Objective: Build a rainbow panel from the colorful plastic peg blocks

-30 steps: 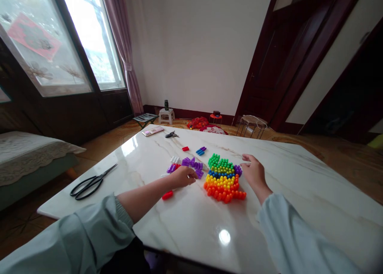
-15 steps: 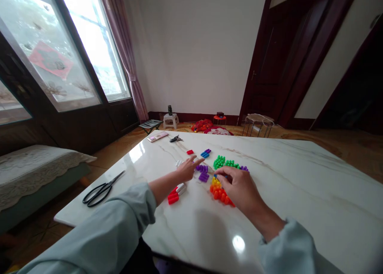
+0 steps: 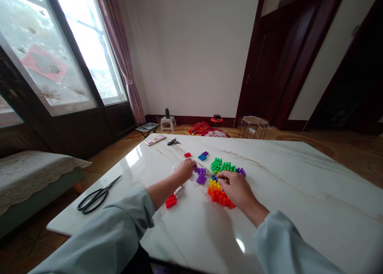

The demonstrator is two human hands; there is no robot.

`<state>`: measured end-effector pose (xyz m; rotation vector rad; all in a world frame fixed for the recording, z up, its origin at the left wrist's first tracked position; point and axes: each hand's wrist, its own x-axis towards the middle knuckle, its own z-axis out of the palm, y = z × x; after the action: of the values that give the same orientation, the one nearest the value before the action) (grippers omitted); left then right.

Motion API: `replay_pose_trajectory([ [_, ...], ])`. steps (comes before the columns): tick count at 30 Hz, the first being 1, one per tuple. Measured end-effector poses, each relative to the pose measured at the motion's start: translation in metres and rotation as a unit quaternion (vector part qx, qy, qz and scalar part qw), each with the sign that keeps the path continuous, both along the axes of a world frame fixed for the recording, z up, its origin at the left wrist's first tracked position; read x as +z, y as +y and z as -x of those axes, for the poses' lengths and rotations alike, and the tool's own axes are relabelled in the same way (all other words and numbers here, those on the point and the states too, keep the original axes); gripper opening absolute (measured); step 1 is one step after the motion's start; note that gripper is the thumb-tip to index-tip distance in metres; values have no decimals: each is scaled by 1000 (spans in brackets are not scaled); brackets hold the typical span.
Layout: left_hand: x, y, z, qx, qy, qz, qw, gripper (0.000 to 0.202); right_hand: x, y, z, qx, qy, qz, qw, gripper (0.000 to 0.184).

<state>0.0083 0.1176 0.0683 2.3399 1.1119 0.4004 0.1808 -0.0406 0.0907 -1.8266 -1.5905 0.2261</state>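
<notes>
My left hand (image 3: pixel 184 171) is closed, its fingertips pinching the left end of a row of small purple plastic pieces (image 3: pixel 201 171). Just below lies another small purple group (image 3: pixel 201 179). My right hand (image 3: pixel 236 186) has thumb and fingers pinched together beside small blue pieces (image 3: pixel 214 178); whatever is between the fingertips is hidden. Under and beside that hand are yellow pieces (image 3: pixel 214 184) and a block of orange knobbed pieces (image 3: pixel 220 197). Green knobbed pieces (image 3: pixel 222 165) stand beyond it, with purple ones (image 3: pixel 241 171) at their right end.
Red pieces (image 3: pixel 171 202) and white pieces (image 3: pixel 178 191) lie by my left forearm. A red piece (image 3: pixel 187 155) and blue-purple pieces (image 3: pixel 203 155) lie farther back. Black scissors (image 3: pixel 97 197) rest on the left, a phone (image 3: pixel 154 139) and black clippers (image 3: pixel 173 141) at the far edge.
My left hand's fingers, stretched out before, have closed on the purple pieces. My right hand stays pinched by the blue pieces, which now show on the yellow ones. The view has shifted slightly.
</notes>
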Motion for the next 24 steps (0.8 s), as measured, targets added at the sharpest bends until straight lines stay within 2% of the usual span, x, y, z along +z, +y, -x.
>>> replay_pose_trajectory([
  [2, 11, -12, -1, 37, -51, 47, 997, 17, -5, 3, 0, 6, 12, -18, 1000, 19],
  [3, 17, -20, -1, 63, -97, 104, 988, 14, -7, 4, 2, 13, 15, -34, 999, 21],
  [4, 23, -29, -2, 94, -157, 184, 966, 12, -7, 4, 4, 23, 17, -53, 998, 25],
  [6, 35, -48, -2, 124, -276, 330, 894, 14, -3, 3, 12, 42, 9, -91, 995, 34],
  [7, 40, -57, -1, 129, -314, 374, 863, 15, 0, 1, 16, 47, -4, -106, 993, 38],
  [9, 50, -75, 1, 137, -360, 435, 814, 17, 8, -3, 24, 45, -52, -129, 989, 42],
  [11, 56, -89, 4, 145, -379, 462, 788, 18, 15, -6, 29, 36, -109, -144, 983, 45],
  [14, 55, -100, 8, 150, -378, 466, 785, 21, 22, -10, 31, 42, -176, -155, 971, 48],
  [18, 46, -102, 6, 163, -366, 469, 787, 23, 25, -12, 33, 75, -248, -133, 957, 31],
  [24, 43, -101, 1, 144, -359, 463, 798, 28, 31, -11, 33, 113, -267, -117, 950, 27],
])
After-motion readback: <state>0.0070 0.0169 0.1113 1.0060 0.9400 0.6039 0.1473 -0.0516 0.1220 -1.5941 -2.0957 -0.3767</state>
